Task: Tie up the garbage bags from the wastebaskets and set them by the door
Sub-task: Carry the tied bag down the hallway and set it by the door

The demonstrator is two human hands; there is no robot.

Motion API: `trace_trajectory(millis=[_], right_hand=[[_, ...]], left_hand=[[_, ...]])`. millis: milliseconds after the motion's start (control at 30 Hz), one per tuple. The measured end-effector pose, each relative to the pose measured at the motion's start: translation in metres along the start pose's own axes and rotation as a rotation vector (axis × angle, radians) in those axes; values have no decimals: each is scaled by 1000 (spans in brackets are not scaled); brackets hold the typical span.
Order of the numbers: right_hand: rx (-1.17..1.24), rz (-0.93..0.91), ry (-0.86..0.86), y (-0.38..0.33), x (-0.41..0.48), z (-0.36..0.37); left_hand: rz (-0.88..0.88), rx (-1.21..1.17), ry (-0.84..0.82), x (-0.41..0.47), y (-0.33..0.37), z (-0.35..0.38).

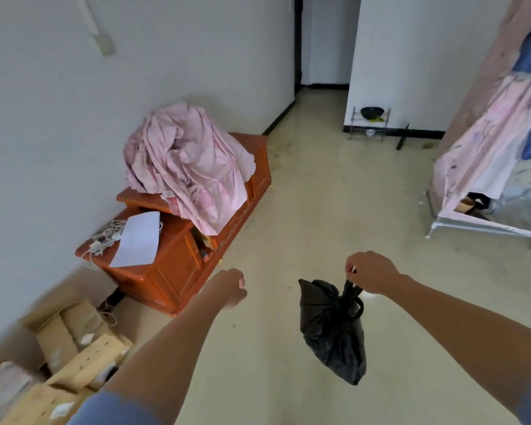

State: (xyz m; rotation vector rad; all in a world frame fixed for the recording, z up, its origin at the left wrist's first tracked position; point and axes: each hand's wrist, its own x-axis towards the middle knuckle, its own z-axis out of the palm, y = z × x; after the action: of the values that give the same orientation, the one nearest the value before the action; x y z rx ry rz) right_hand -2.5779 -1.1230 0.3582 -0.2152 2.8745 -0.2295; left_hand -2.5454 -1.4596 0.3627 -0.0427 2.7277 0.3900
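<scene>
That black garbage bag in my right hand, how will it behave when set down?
Probably floppy: the black garbage bag sags and creases below its knot. Likely light, since the right hand alone pinches it. It may slump rather than stand.

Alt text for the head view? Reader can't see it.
The person's right hand holds a tied black garbage bag by its knotted top, hanging above a beige floor; the left hand reaches forward, holding nothing. To the left, pink bedding is heaped on an orange cabinet; a hallway opens ahead.
</scene>
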Motion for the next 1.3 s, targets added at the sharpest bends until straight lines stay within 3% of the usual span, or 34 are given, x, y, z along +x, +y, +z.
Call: trace_trajectory(millis=[267,867,1300], right_hand=[[56,96,39,58,176,-49],[83,158,-42,224,636,-178],[147,344,0,313,950,-292]], left_hand=[[186,74,-67,219,76,-67],[163,66,-88,682,197,-212],[255,120,-139,1047,291,-358]])
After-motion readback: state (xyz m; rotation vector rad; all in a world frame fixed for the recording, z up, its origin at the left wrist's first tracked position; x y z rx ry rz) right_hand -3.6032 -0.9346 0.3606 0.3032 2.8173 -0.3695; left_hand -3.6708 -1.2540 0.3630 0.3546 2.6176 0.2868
